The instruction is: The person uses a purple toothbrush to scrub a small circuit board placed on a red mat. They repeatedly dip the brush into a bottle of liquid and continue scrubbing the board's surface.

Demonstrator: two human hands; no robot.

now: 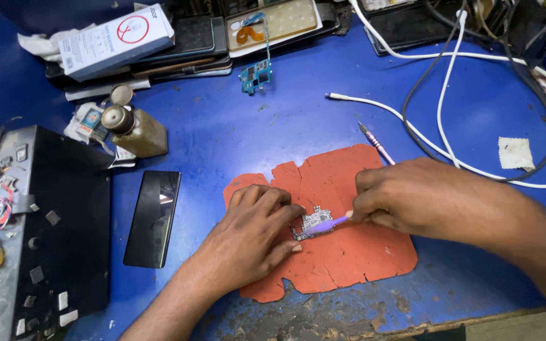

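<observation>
A small circuit board (314,221) lies on a torn orange mat (342,252) on the blue bench. My left hand (254,233) rests on the mat and pins the board's left side with its fingers. In my right hand (412,199) is a purple brush-like tool (327,223), pinched between the fingertips, with its tip on the board.
A black phone (153,216) lies left of the mat, beside a dark metal box (52,240). A squat bottle (135,129) stands behind it. A second blue circuit board (256,74), a white carton (116,39), a pink screwdriver (375,143) and white cables (440,101) lie farther back.
</observation>
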